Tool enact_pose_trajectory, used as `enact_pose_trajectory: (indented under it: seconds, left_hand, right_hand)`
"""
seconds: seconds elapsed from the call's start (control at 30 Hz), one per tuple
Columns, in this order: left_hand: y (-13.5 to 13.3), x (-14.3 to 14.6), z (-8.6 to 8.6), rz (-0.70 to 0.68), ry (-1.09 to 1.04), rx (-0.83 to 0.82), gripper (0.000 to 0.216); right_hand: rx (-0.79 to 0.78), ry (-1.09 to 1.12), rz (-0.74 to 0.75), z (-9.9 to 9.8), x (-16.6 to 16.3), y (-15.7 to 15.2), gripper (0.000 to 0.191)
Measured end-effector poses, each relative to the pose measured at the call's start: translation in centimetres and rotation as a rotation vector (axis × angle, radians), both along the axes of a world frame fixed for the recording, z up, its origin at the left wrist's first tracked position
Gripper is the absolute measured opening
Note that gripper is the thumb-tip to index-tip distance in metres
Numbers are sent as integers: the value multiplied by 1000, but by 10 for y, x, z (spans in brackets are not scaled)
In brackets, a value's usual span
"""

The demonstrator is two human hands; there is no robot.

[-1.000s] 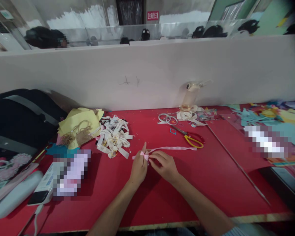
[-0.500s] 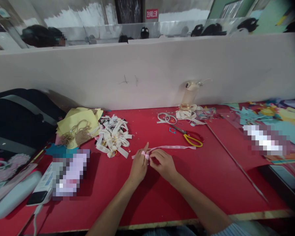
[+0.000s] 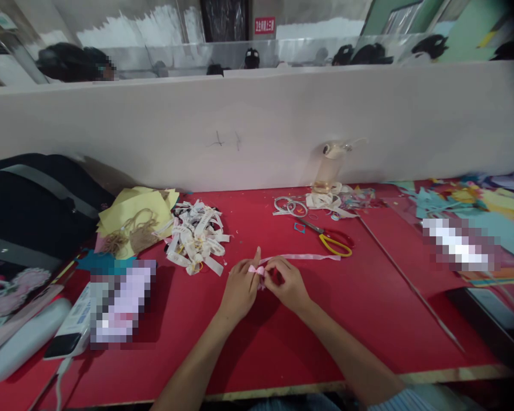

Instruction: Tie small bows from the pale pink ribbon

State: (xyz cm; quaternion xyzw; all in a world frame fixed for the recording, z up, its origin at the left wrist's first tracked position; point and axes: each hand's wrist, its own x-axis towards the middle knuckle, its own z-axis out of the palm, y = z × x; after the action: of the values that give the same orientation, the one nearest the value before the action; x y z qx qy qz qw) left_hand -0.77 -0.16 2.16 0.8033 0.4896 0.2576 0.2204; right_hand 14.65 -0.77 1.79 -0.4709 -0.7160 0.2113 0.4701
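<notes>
A pink ribbon (image 3: 310, 257) is looped around fingers of my left hand (image 3: 240, 288), whose index finger points up and away. My right hand (image 3: 288, 283) pinches the ribbon beside that loop, thumb and fingertips together. The ribbon's long tail lies on the red table to the right, beyond my right hand. Just past the tail rest scissors (image 3: 336, 244) with yellow and red handles. Left of my hands is a heap of tied whitish ribbon pieces (image 3: 199, 237). Fingers partly hide the looped part.
A bottle (image 3: 329, 166) stands by the white partition (image 3: 163, 137). A thin stick (image 3: 406, 277) lies on the right of the red table (image 3: 240, 377). At left are a dark bag (image 3: 34, 211), yellow paper (image 3: 124, 214) and a white power bank (image 3: 71, 325) with a cable. Coloured scraps (image 3: 445, 197) cover the far right.
My right hand has shifted slightly right and down, still pinching the ribbon. The pink loop at my left fingers has changed shape. The tail has barely moved.
</notes>
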Motion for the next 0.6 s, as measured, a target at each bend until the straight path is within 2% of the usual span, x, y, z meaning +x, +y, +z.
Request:
enact_pose_trajectory:
  seconds: [0.3, 0.6]
  left_hand:
    - [0, 1, -5, -36, 298, 216, 52]
    - [1, -1, -6, -41, 401, 314, 52]
  right_hand:
    - [9, -69, -19, -1, -5, -1, 6]
    - [-24, -159, -8, 3, -5, 0, 3]
